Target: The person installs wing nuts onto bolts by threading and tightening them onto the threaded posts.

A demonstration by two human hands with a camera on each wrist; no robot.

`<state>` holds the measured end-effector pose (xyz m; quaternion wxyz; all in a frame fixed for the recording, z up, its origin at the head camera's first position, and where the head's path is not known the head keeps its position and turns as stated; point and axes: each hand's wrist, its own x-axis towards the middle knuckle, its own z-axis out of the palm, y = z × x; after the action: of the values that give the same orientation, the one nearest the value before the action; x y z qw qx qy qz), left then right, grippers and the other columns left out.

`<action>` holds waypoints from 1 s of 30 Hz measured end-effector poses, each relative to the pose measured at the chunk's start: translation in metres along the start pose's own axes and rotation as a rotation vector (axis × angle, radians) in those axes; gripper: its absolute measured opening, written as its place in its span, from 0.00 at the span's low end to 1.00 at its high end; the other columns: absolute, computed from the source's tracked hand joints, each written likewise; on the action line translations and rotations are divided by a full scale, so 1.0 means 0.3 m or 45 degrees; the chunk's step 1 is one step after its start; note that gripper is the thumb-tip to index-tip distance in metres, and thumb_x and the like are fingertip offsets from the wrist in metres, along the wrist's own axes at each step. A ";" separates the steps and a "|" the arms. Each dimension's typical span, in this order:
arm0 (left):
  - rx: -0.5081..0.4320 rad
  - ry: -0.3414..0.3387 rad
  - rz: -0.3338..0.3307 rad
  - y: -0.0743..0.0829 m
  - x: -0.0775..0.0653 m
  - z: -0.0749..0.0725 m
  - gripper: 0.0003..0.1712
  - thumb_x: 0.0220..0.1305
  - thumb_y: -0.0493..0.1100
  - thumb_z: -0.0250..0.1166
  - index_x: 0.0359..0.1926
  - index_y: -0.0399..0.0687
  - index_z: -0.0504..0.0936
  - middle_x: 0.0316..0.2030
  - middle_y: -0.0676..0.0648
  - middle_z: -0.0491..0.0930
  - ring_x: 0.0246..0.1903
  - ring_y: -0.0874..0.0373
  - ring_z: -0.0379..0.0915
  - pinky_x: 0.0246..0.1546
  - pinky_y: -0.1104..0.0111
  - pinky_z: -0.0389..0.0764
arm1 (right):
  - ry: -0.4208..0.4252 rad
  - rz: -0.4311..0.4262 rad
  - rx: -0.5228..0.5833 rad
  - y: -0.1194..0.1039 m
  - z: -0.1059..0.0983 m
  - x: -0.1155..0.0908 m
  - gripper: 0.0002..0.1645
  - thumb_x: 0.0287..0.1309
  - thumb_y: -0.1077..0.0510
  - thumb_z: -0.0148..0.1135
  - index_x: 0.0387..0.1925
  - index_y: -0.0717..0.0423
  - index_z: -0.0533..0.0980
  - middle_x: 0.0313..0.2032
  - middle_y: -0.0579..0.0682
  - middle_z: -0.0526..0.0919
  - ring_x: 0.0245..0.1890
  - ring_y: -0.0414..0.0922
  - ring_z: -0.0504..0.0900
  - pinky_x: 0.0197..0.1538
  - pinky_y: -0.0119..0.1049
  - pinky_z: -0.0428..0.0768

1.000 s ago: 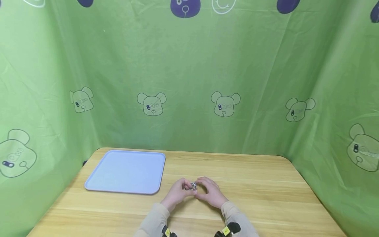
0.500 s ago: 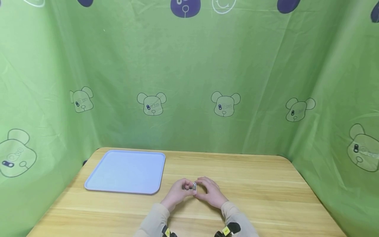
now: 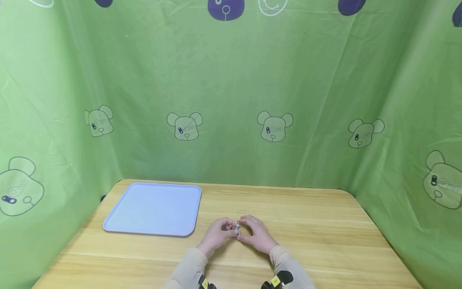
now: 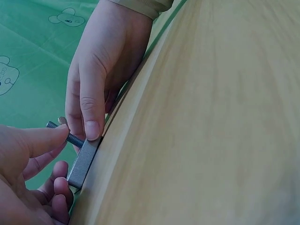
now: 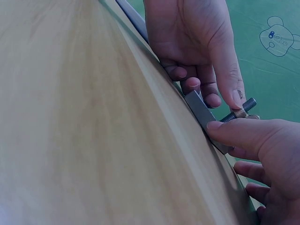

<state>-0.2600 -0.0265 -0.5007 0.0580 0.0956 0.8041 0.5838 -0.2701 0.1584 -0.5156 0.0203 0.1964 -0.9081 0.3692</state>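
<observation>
A small grey metal block (image 5: 200, 111) with a threaded stud (image 5: 251, 103) rising from it rests on its narrow side at the tabletop. On the stud sits a brass-coloured nut (image 5: 241, 113) with a wing-like lug sticking out. My left hand (image 3: 217, 234) has its thumb and a finger at this nut, pinching it; its other fingers curl near the block's end. My right hand (image 3: 257, 235) holds the block, thumb on the near side and fingers on the far side. In the left wrist view, the right thumb presses the block's end (image 4: 84, 161).
A pale blue tray (image 3: 153, 208) lies on the wooden table (image 3: 306, 224), to the left of the hands. Green cloth (image 3: 231, 72) with bear-face prints hangs behind and on both sides. Beige sleeves (image 3: 187, 267) cover the forearms, and black wrist cameras show at the bottom.
The left index finger and thumb have shifted at the nut, the finger first curling in, then stretching out again. The right hand keeps its place on the block.
</observation>
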 end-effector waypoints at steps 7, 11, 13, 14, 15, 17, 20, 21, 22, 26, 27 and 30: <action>0.043 -0.016 0.007 -0.002 -0.002 -0.004 0.09 0.59 0.39 0.67 0.41 0.44 0.84 0.35 0.50 0.80 0.37 0.59 0.70 0.40 0.66 0.70 | -0.004 0.002 -0.010 0.001 0.001 -0.003 0.36 0.51 0.46 0.70 0.59 0.57 0.73 0.65 0.61 0.70 0.69 0.63 0.62 0.69 0.68 0.50; 0.071 -0.030 0.000 -0.001 -0.004 -0.006 0.10 0.61 0.41 0.66 0.43 0.46 0.84 0.41 0.49 0.82 0.43 0.57 0.73 0.47 0.59 0.72 | -0.002 0.001 -0.013 0.000 0.001 -0.004 0.36 0.51 0.46 0.70 0.59 0.57 0.73 0.65 0.61 0.71 0.69 0.64 0.63 0.69 0.68 0.51; 0.073 -0.035 -0.007 0.001 -0.006 -0.008 0.10 0.62 0.42 0.65 0.44 0.47 0.84 0.41 0.49 0.82 0.45 0.56 0.73 0.48 0.57 0.73 | -0.001 0.000 -0.012 0.000 0.001 -0.003 0.36 0.51 0.46 0.70 0.59 0.57 0.73 0.65 0.61 0.71 0.68 0.64 0.63 0.69 0.68 0.51; 0.065 -0.035 -0.009 0.002 -0.007 -0.008 0.11 0.62 0.42 0.65 0.45 0.47 0.84 0.41 0.49 0.81 0.44 0.56 0.73 0.48 0.58 0.73 | -0.001 -0.001 -0.012 -0.001 0.001 -0.003 0.36 0.51 0.46 0.70 0.59 0.57 0.73 0.65 0.61 0.71 0.68 0.64 0.63 0.69 0.68 0.51; 0.052 -0.035 -0.012 0.003 -0.007 -0.008 0.11 0.62 0.41 0.65 0.46 0.46 0.83 0.40 0.49 0.81 0.43 0.56 0.73 0.46 0.59 0.73 | 0.000 -0.003 -0.011 -0.001 0.001 -0.002 0.35 0.51 0.46 0.70 0.58 0.57 0.73 0.65 0.61 0.71 0.68 0.64 0.63 0.69 0.67 0.51; 0.013 -0.027 -0.027 0.005 -0.007 -0.008 0.13 0.61 0.40 0.65 0.47 0.42 0.80 0.37 0.48 0.79 0.40 0.57 0.71 0.41 0.64 0.73 | 0.002 -0.005 -0.007 -0.001 0.001 -0.001 0.35 0.51 0.46 0.70 0.58 0.57 0.73 0.65 0.61 0.71 0.68 0.63 0.63 0.69 0.67 0.51; -0.062 -0.011 -0.047 0.003 -0.008 -0.008 0.15 0.59 0.38 0.65 0.46 0.37 0.74 0.33 0.48 0.73 0.34 0.57 0.68 0.35 0.69 0.71 | 0.002 -0.010 -0.014 0.000 0.001 0.001 0.35 0.51 0.46 0.70 0.58 0.57 0.74 0.65 0.61 0.71 0.68 0.63 0.63 0.69 0.67 0.51; -0.079 -0.007 -0.053 0.004 -0.009 -0.008 0.15 0.59 0.37 0.65 0.45 0.37 0.72 0.33 0.48 0.73 0.34 0.57 0.68 0.34 0.69 0.71 | 0.002 -0.011 -0.016 0.000 0.001 0.001 0.35 0.51 0.46 0.70 0.58 0.57 0.74 0.65 0.61 0.71 0.68 0.63 0.63 0.69 0.67 0.51; -0.089 -0.003 -0.056 0.003 -0.010 -0.009 0.15 0.59 0.37 0.65 0.44 0.36 0.71 0.33 0.47 0.72 0.34 0.57 0.68 0.34 0.69 0.71 | 0.002 -0.011 -0.019 0.001 0.002 0.001 0.35 0.51 0.46 0.70 0.58 0.57 0.74 0.65 0.61 0.71 0.68 0.63 0.63 0.69 0.67 0.51; -0.061 -0.003 -0.048 0.002 -0.013 -0.011 0.12 0.58 0.36 0.66 0.38 0.37 0.71 0.37 0.46 0.76 0.37 0.56 0.70 0.37 0.68 0.70 | 0.005 -0.015 -0.027 0.002 0.002 0.000 0.35 0.50 0.45 0.70 0.58 0.56 0.74 0.64 0.61 0.71 0.68 0.63 0.64 0.69 0.67 0.52; -0.052 -0.007 -0.047 0.002 -0.014 -0.011 0.12 0.58 0.37 0.66 0.37 0.38 0.71 0.38 0.46 0.76 0.38 0.56 0.70 0.38 0.68 0.70 | 0.006 -0.016 -0.027 0.002 0.002 0.000 0.35 0.50 0.45 0.70 0.58 0.56 0.74 0.64 0.61 0.71 0.68 0.63 0.64 0.69 0.67 0.52; -0.038 -0.023 -0.048 0.001 -0.014 -0.011 0.10 0.57 0.37 0.67 0.36 0.39 0.73 0.38 0.46 0.78 0.38 0.55 0.70 0.37 0.67 0.69 | 0.010 -0.019 -0.028 0.003 0.003 -0.001 0.35 0.50 0.45 0.71 0.57 0.56 0.74 0.64 0.60 0.72 0.68 0.63 0.64 0.69 0.67 0.52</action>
<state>-0.2565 -0.0305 -0.4995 0.0776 0.0850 0.7964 0.5938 -0.2699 0.1585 -0.5168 0.0286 0.2016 -0.9105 0.3599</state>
